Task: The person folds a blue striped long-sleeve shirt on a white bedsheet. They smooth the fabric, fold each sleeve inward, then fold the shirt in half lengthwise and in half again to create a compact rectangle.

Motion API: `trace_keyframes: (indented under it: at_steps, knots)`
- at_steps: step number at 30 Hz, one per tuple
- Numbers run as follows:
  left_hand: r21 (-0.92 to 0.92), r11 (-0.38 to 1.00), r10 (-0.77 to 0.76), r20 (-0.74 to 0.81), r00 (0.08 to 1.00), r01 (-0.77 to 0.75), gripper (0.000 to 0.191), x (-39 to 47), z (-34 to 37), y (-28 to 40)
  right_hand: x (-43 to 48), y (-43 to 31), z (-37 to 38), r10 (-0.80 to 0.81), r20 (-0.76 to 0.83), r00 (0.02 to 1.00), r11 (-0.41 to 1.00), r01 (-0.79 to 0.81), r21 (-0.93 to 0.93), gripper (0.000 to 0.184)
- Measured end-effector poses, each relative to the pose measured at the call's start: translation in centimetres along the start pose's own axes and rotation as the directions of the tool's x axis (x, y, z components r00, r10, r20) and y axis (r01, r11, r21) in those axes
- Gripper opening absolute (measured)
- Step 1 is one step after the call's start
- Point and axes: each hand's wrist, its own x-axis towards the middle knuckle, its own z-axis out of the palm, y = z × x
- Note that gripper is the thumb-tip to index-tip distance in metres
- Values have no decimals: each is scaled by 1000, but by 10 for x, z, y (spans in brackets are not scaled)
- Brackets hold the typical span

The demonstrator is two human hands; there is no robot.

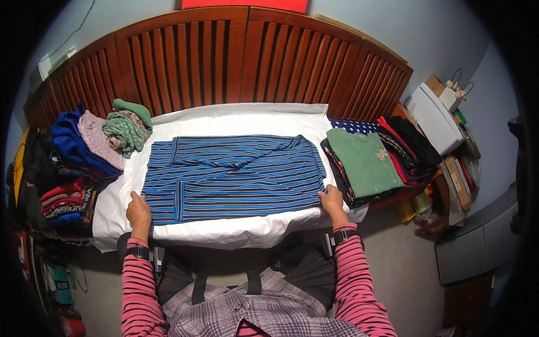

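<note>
A blue, black and white striped garment (244,185) lies flat, folded lengthwise, across a white cloth (252,120). My left hand (139,209) grips the garment's near left corner, the fingers partly hidden at its edge. At its near right corner, my right hand (332,199) pinches the fabric at the edge. The garment's upper right end is bunched slightly into a point, and creases run diagonally over its middle.
Left of the white cloth are piled clothes (88,143) and a crumpled green dotted cloth (124,130). At the right lie a folded green top (362,162) and a dark stack (414,143). A slatted wooden headboard (244,59) rises behind.
</note>
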Motion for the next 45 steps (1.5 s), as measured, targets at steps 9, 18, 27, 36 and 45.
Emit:
trace_keyframes:
  at_steps: [9, 18, 27, 36, 45]
  knots:
    - [-44, 999, 25, -9, 1000, -25, 26, -1, -2, -4, 11, 14, -12, 113, 90, 990, 945, -135, 299, 31]
    - [15, 999, 42, 14, 999, -43, 29, -4, -6, -1, 14, 23, -1, -53, 76, 996, 992, 45, 115, 15]
    - [19, 983, 182, -247, 952, -183, 21, -5, -1, 0, 15, 17, -12, -131, -137, 982, 938, 168, 302, 11]
    - [99, 974, 210, -65, 976, -203, 16, -8, 11, -2, 6, 5, -6, -179, 304, 936, 964, 104, 246, 17]
    - [78, 978, 196, -65, 978, -191, 13, -9, 11, -5, 5, 4, -2, -230, 250, 941, 972, 208, 108, 18]
